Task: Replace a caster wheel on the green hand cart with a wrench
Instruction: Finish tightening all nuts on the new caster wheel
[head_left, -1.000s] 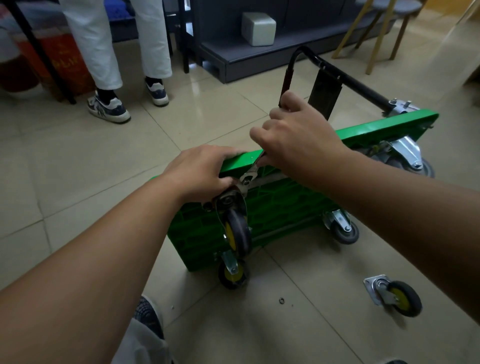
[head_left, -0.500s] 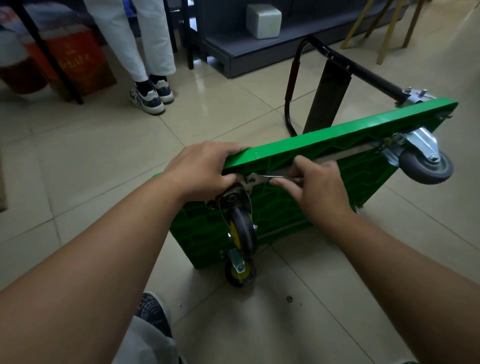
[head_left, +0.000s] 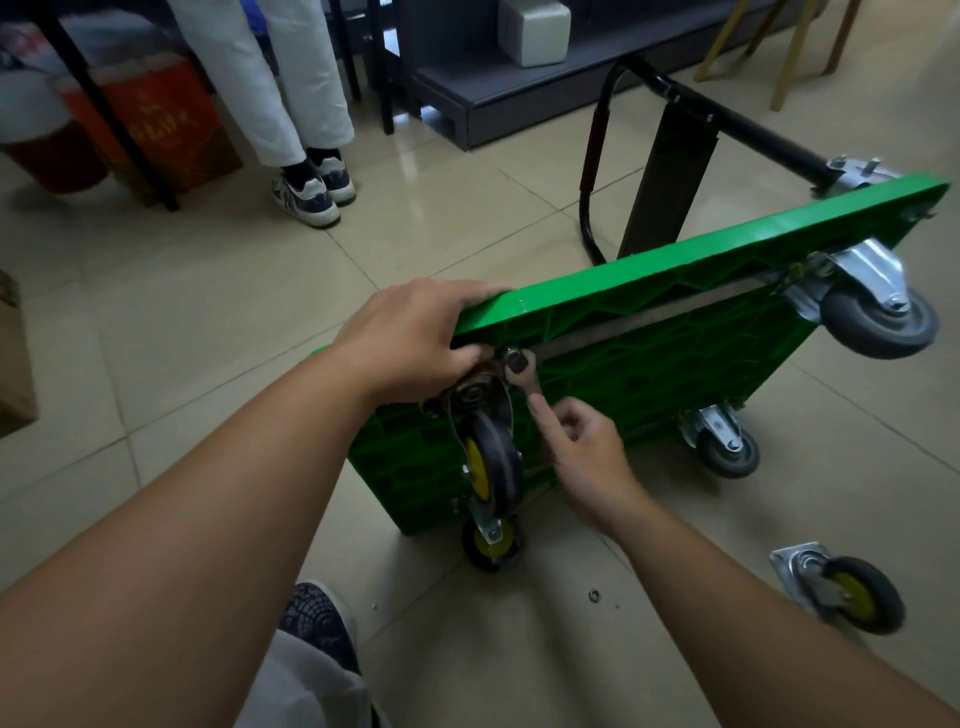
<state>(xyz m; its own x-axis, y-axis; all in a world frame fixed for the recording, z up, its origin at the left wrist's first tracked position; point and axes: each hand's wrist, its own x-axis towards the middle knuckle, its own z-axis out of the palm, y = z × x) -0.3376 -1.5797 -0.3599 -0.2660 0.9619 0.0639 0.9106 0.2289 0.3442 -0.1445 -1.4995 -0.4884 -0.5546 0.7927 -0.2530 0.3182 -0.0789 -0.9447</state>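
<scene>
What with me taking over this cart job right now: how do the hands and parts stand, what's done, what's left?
Left hand grips the top edge of the green hand cart, which is tipped on its side.
Right hand holds the wrench, its head on a bolt at the plate of the upper yellow-hub caster.
A loose caster and a small ring lie on the floor.
Done: a caster sits at the near top corner.
Left: probably finish its bolts, then set the cart upright.
</scene>
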